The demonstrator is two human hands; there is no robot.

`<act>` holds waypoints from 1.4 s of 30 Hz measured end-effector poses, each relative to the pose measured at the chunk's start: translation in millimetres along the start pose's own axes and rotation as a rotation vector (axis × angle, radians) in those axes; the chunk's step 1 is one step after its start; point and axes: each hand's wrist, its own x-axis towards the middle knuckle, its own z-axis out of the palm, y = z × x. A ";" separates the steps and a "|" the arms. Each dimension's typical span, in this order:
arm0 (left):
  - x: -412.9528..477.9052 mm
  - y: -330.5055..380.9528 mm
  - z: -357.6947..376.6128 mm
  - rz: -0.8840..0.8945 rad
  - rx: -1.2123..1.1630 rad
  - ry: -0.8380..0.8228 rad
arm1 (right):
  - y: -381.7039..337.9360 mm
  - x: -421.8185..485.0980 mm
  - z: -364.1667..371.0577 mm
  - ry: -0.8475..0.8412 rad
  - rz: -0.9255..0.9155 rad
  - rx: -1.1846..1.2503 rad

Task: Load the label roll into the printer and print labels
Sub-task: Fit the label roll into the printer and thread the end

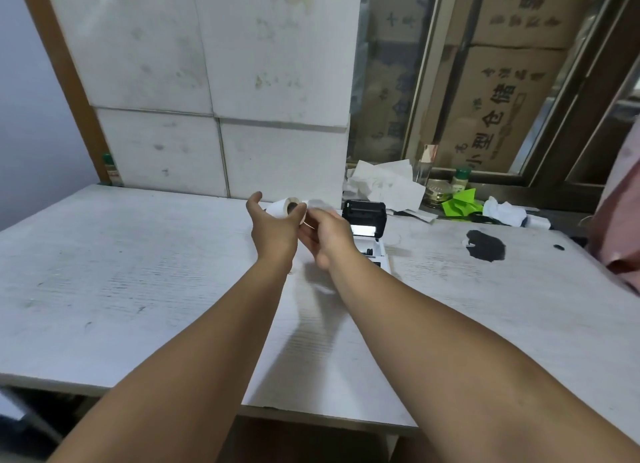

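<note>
Roll: label roll (289, 207) is held above the table's (138, 255) far middle, core facing the person, just left of the printer (365, 220).
Left hand (275, 232): grips the roll, steadying it.
Right hand (327, 236): pinches blurred loose wrapping, seemingly freeing it.
Printer: lid open, ready for loading.

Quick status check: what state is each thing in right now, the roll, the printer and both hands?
Label roll: off the table, held between both hands, not in the printer.
Printer: lid open, on the table, no roll visible in it.
Left hand: gripping the roll.
Right hand: at the roll's end, blurred; grip unclear.
</note>
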 end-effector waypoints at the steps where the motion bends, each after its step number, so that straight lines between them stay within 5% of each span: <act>1: -0.5 0.2 1.1 -0.002 0.003 -0.009 | -0.6 -0.4 -0.6 -0.001 -0.005 0.001; 13: 3.9 6.2 6.4 -0.017 0.059 -0.050 | -10.0 -4.0 1.7 -0.055 -0.081 -0.084; 18: 3.4 2.9 6.3 0.073 0.218 -0.075 | -14.5 -2.7 -1.7 -0.149 -0.170 -0.358; 22: 3.6 6.2 9.7 -0.040 0.213 -0.088 | -14.0 -2.4 -9.9 -0.191 -0.203 -0.507; 32: 5.9 -10.7 16.4 0.142 0.217 -0.333 | -20.3 8.3 -20.9 0.010 -0.207 -0.425; 42: 17.0 -16.8 19.4 -0.008 0.131 -0.532 | -41.2 7.3 -53.8 -0.028 -0.134 -0.433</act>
